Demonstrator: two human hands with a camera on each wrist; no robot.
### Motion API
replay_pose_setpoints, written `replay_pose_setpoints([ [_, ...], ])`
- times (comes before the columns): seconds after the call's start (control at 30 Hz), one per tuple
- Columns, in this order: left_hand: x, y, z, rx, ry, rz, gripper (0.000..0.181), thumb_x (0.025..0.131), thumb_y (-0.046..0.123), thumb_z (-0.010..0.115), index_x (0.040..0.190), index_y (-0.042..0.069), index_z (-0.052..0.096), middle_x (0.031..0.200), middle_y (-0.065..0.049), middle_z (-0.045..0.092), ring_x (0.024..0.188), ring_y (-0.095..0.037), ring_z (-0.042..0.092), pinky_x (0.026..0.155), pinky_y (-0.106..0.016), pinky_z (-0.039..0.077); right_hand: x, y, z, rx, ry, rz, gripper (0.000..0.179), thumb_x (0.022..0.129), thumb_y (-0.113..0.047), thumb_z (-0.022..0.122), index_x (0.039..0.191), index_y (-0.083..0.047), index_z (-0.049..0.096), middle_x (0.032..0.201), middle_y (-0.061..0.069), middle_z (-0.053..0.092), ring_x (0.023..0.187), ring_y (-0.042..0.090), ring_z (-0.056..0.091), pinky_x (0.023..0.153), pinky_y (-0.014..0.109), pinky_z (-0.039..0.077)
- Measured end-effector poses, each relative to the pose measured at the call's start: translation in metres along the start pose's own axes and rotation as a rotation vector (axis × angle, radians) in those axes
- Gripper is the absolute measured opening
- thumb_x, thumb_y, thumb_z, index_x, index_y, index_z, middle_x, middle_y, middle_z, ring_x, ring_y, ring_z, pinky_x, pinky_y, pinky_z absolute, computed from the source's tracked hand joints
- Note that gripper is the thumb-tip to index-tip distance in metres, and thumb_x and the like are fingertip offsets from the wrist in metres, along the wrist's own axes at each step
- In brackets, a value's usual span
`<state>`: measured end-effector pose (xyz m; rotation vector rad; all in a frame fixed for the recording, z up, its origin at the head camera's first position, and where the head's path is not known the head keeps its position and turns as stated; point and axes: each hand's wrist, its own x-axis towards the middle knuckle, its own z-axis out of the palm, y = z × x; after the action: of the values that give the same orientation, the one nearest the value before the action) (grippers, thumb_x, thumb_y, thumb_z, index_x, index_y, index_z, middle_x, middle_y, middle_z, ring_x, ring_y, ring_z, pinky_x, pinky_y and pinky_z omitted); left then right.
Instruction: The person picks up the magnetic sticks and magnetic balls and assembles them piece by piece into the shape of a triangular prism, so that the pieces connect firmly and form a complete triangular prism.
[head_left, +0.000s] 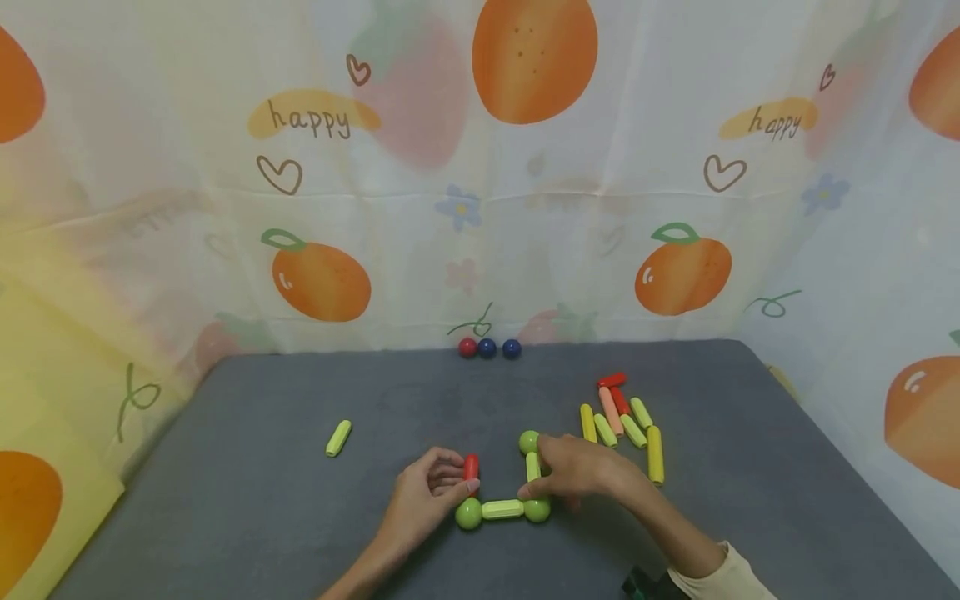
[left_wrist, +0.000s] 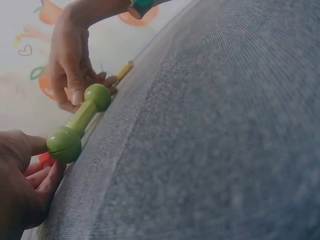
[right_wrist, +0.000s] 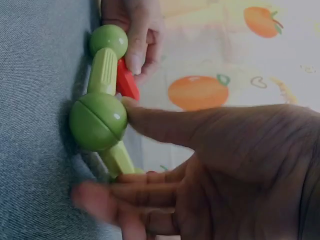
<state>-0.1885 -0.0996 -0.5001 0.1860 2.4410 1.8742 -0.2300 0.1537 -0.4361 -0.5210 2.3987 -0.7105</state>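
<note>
Beyond and left of the crosswise green rod (head_left: 502, 509), brown lettering (head_left: 309, 117) on the patterned cloth (head_left: 405, 250) reads "happy". A loose green rod (head_left: 338, 438) lies well left of the crosswise rod. Just left of it, the left hand (head_left: 420, 496) pinches a red rod (head_left: 471, 467), which points away from the left green ball (head_left: 468, 514) at its left end. Well beyond it sit a red ball (head_left: 468, 348) and two blue balls (head_left: 487, 348). At its right end, the near green ball (head_left: 537, 511) meets a side rod (head_left: 532, 465) leading to the far green ball (head_left: 528, 442); the right hand (head_left: 588, 467) has thumb and forefinger closed about that side rod. Farther right and beyond lie assorted rods (head_left: 656, 455); above them, "happy" repeats.
</note>
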Motion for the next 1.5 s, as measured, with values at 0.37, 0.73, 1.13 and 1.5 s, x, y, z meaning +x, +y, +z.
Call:
replay_pose_setpoints([
  [0.37, 0.009, 0.001, 0.011, -0.023, -0.049, 0.019, 0.023, 0.089, 0.020, 0.084, 0.106, 0.004, 0.079, 0.099, -0.014, 0.081, 0.086, -0.014, 0.078, 0.074, -0.017, 0.058, 0.004, 0.000, 0.001, 0.002, -0.002, -0.211, 0.032, 0.093, -0.028, 0.082, 0.101, -0.012, 0.055, 0.082, -0.002, 0.058, 0.068, 0.010, 0.050, 0.063, 0.026, 0.040],
  [0.73, 0.011, 0.001, 0.014, 0.042, 0.019, 0.056, 0.018, 0.091, 0.023, 0.083, 0.098, 0.008, 0.075, 0.095, -0.009, 0.079, 0.083, -0.008, 0.076, 0.073, -0.018, 0.058, -0.011, -0.019, -0.006, 0.010, -0.024, -0.202, 0.034, 0.087, -0.018, 0.086, 0.098, -0.009, 0.055, 0.081, -0.002, 0.059, 0.067, 0.008, 0.052, 0.063, 0.023, 0.041],
  [1.13, 0.012, -0.013, -0.033, 0.301, -0.488, 0.293, 0.050, 0.084, 0.039, 0.088, 0.112, 0.020, 0.052, 0.104, 0.003, 0.057, 0.089, -0.003, 0.054, 0.081, -0.022, 0.048, -0.006, -0.013, -0.008, -0.007, -0.101, -0.211, 0.030, 0.093, -0.022, 0.081, 0.093, -0.012, 0.053, 0.080, -0.005, 0.049, 0.068, 0.008, 0.043, 0.064, 0.024, 0.037],
  [1.5, 0.005, -0.019, -0.029, 0.407, -0.417, 0.354, 0.039, 0.086, 0.053, 0.082, 0.105, 0.030, 0.056, 0.094, 0.008, 0.054, 0.083, -0.001, 0.049, 0.074, -0.019, 0.045, -0.025, -0.005, -0.033, -0.031, 0.141, -0.091, 0.009, 0.108, -0.014, 0.057, 0.111, -0.005, 0.060, 0.082, 0.010, 0.064, 0.065, 0.014, 0.053, 0.062, 0.028, 0.044],
])
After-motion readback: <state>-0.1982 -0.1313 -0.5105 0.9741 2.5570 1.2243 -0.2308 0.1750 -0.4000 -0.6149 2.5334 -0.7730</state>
